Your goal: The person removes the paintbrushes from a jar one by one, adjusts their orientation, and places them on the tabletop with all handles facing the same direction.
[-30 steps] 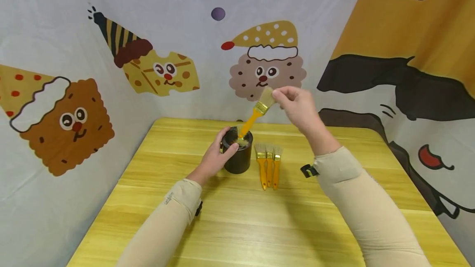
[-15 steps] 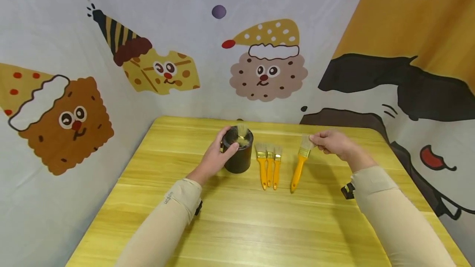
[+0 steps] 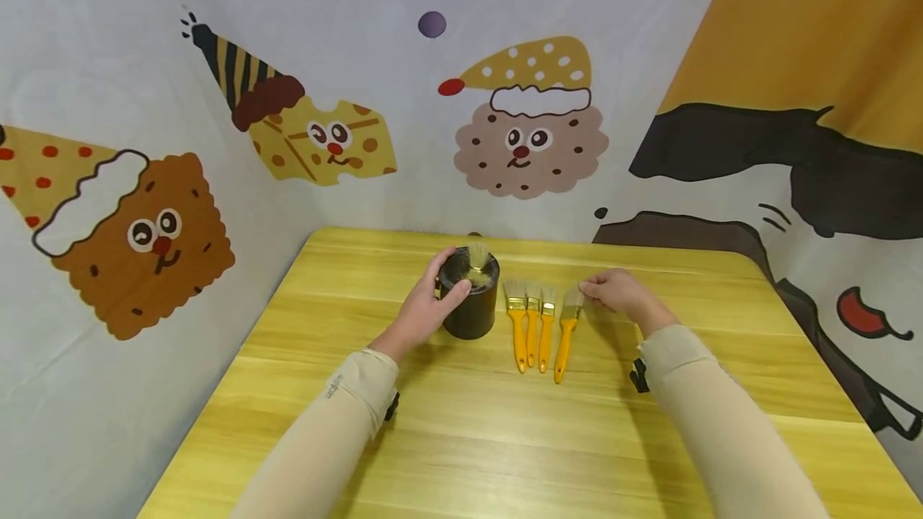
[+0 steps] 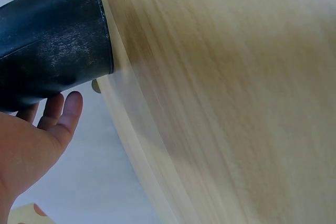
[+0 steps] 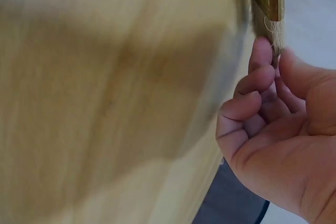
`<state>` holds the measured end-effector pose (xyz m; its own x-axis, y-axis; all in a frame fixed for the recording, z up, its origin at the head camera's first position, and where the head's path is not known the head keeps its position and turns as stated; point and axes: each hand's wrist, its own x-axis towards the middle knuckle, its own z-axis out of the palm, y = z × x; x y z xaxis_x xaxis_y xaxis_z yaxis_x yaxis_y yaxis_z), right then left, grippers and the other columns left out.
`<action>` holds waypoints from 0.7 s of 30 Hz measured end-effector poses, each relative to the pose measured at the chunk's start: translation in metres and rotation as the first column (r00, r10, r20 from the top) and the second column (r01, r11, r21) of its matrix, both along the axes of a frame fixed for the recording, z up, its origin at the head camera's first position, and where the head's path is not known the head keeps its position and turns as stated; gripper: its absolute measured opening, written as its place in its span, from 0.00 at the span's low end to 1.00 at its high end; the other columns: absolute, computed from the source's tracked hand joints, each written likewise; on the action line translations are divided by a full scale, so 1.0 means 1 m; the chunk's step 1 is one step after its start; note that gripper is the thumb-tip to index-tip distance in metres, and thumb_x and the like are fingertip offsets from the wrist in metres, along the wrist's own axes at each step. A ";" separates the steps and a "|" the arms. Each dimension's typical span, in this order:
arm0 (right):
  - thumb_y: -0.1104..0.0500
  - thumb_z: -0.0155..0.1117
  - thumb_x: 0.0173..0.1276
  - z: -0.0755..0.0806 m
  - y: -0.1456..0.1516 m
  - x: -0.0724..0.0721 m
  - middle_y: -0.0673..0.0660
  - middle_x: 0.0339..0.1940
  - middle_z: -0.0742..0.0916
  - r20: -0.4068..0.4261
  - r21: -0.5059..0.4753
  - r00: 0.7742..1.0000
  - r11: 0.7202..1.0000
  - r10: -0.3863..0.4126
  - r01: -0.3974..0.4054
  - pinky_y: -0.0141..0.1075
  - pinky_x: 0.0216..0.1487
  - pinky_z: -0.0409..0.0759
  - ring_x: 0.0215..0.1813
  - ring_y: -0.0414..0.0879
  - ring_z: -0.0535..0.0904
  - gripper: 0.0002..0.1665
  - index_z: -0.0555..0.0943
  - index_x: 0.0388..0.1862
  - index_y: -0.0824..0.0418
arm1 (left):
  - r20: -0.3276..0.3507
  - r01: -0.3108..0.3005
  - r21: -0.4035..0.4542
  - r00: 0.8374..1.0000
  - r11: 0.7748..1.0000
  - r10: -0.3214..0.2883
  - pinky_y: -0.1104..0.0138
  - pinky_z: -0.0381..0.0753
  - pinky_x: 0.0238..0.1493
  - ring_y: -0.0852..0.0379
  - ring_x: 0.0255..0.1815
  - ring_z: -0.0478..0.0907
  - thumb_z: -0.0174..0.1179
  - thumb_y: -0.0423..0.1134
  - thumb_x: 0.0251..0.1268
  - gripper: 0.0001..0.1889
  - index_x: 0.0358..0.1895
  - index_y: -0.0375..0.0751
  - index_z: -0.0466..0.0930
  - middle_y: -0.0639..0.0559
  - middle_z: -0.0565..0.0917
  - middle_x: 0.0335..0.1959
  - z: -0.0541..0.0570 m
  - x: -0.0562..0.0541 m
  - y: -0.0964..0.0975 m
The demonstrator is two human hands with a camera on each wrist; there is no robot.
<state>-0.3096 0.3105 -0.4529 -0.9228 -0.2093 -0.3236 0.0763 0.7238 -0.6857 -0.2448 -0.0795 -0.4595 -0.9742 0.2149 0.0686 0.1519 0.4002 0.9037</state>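
Observation:
My left hand grips the side of a dark cylindrical cup, its thumb over the near rim and its fingers round the far side. Bristles of a paintbrush stick up out of the cup. My right hand pinches the bristles of a yellow-handled paintbrush between thumb and index finger, seen close in the right wrist view. That brush points its handle toward me, beside a row of three similar paintbrushes. In the left wrist view the cup stands at the wooden tabletop.
The wooden table runs back to a white cloth backdrop printed with cartoon snacks. The three brushes lie side by side just right of the cup, bristles away from me.
My right hand has drawn the paintbrush up from the cup, carried it right and down to the table, then shifted it left toward the row. The left hand stays on the cup.

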 end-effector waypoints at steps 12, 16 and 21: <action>0.44 0.66 0.80 -0.014 -0.006 0.008 0.75 0.68 0.82 -0.054 0.073 0.998 0.997 0.039 -0.034 0.56 0.64 0.83 0.63 0.64 0.84 0.39 0.73 0.75 0.72 | -0.008 0.003 0.005 1.000 1.000 -0.003 0.35 0.69 0.77 0.38 0.85 0.61 0.54 0.73 0.75 0.37 0.80 0.91 0.46 0.49 0.60 0.87 -0.001 -0.001 -0.003; 0.43 0.67 0.79 -0.017 -0.008 0.008 0.76 0.68 0.82 -0.069 0.090 0.997 0.996 0.034 -0.028 0.57 0.66 0.81 0.66 0.66 0.82 0.39 0.74 0.74 0.71 | -0.006 0.001 0.006 1.000 1.000 -0.001 0.35 0.69 0.77 0.38 0.86 0.61 0.54 0.74 0.75 0.37 0.80 0.92 0.46 0.50 0.60 0.87 0.000 0.000 -0.002; 0.39 0.63 0.81 -0.012 -0.008 0.010 0.76 0.71 0.79 -0.072 0.110 0.997 0.994 0.012 -0.004 0.59 0.68 0.80 0.69 0.68 0.80 0.42 0.71 0.77 0.70 | -0.005 0.003 0.000 1.000 1.000 -0.003 0.35 0.69 0.77 0.38 0.85 0.61 0.54 0.74 0.74 0.37 0.80 0.92 0.46 0.51 0.60 0.87 0.001 0.000 -0.001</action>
<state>-0.2997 0.3021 -0.4649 -0.9431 -0.1836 -0.2773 0.0231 0.7956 -0.6053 -0.2446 -0.0803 -0.4590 -0.9733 0.2175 0.0736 0.1576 0.3998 0.9029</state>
